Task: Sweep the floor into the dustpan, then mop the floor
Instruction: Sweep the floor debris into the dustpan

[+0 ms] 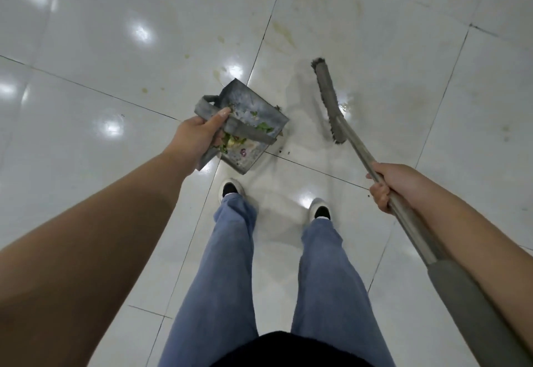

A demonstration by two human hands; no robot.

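The left grip (199,136) is curled round the flat grey handle strap of the dustpan (253,113), thumb laid along the strap's top and fingers tucked beneath it, while the right grip (389,185) is wrapped round the metal shaft of the broom (327,98), fingers closed underneath and knuckles up. The dustpan is a grey metal box, tilted, with its open side turned toward the camera; it sits just left of the view's centre, at about 11 o'clock from the person's left shoe (230,189). Whether its lower corner touches the floor cannot be told. Inside it lies swept debris (261,127): green leafy scraps, some pale bits and a small purple piece near the lower edge. The broom's head is a long narrow grey brush lying at about 2 o'clock from the dustpan, apart from it, running from 11 to 5 o'clock, with its shaft slanting down toward the lower right of the view, where a thicker grey sleeve covers it under the right forearm. A few dark crumbs (284,152) lie on the floor (115,20) between dustpan and brush, at the dustpan's 4 o'clock. The floor is glossy white tile with dark grout lines and bright reflections of lamps; yellowish-brown stains (284,29) smear the tiles at 12 o'clock beyond the dustpan, and a wet-looking patch shows around the brush. Below, blue jeans (225,265) and the right shoe (320,211), white with a dark opening, stand on the tiles
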